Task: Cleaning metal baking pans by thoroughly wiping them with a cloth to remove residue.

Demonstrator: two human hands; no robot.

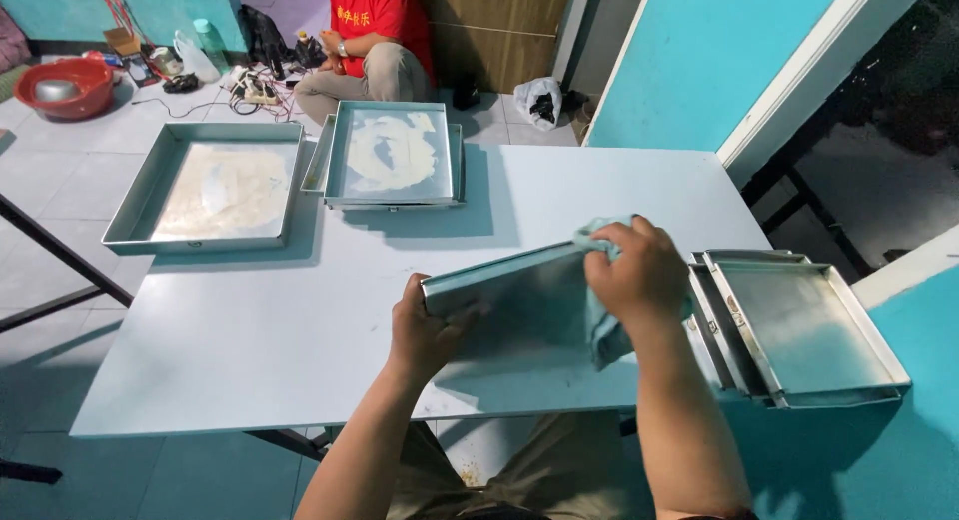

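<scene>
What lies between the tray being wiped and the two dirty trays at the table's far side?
Only bare white table separates the held tray from the dirty trays, as the head view shows.

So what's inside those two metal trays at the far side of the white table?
The left tray holds a thin whitish film across its floor. The stacked tray shows a patchier white smear with bare metal around it. At least one more tray sits beneath that one; its inside is covered.

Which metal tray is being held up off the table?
The tilted silver metal tray between both hands, the left hand gripping its corner, the right hand pressing a blue cloth. Others lie flat.
</scene>
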